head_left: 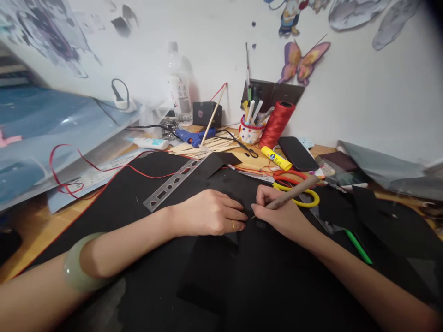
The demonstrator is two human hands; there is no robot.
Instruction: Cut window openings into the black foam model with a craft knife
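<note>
My left hand (214,213) lies flat on black paper (207,267), palm down, with its fingers close together and pointing right. A ring is on one finger and a pale green bangle (78,265) on the forearm. My right hand (280,216) grips a grey-beige pen (294,192), its thin tip at the black surface just right of my left fingertips. Dark sheets overlap under my hands, so their edges are hard to make out. A clear stencil ruler (173,186) lies beyond my left wrist. Yellow-handled scissors (313,197) rest behind my right hand.
At the back stand a bottle (179,92), a pen cup (251,133) and a red thread spool (278,123). A blue glue gun (195,137) lies by wooden sticks (211,146). A yellow glue stick (276,158), a phone (298,153) and a green strip (359,246) lie to the right.
</note>
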